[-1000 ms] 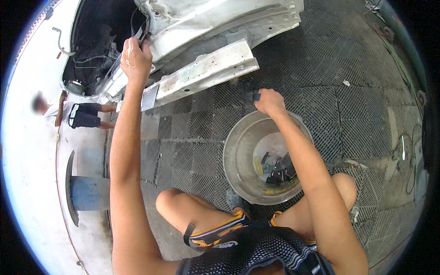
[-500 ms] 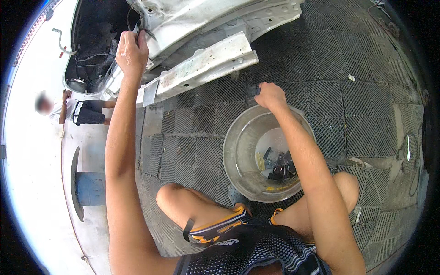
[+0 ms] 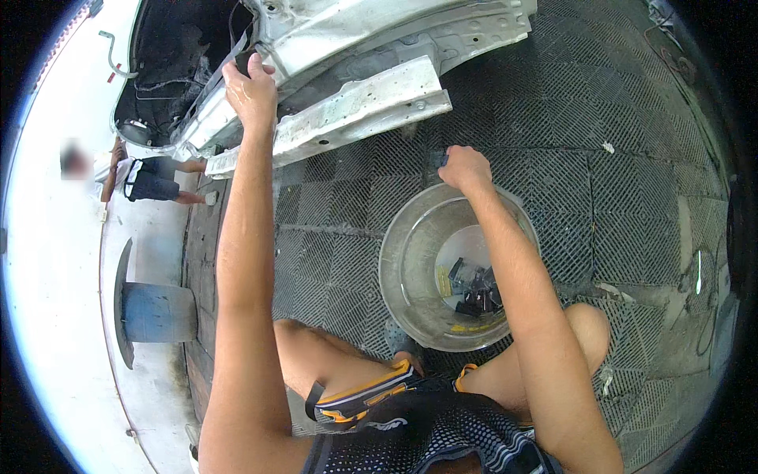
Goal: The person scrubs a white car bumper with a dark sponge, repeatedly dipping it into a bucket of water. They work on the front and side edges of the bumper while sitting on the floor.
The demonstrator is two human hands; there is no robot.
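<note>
My left hand (image 3: 253, 93) is raised at the edge of the white car body (image 3: 347, 39), its back wet. Its fingers are closed on a dark flat piece (image 3: 245, 59), only partly visible. Out past the far rim of a grey see-through tub (image 3: 399, 261), my right hand (image 3: 466, 169) has its fingers curled round a small dark object (image 3: 438, 159), mostly hidden by the hand. Inside the tub lie several dark pieces (image 3: 476, 302) and a yellowish strip (image 3: 444, 280).
A white metal sill (image 3: 355, 110) juts out below the body. Black ribbed mats (image 3: 537, 87) cover the floor. At the left are a blue drum (image 3: 158, 312) and another person (image 3: 150, 178). My foot (image 3: 401, 338) is beside the tub, between my knees.
My left hand has shifted right and slightly down along the car body, and the dark piece shows more. My right hand stays almost where it was. The whole view has turned slightly.
</note>
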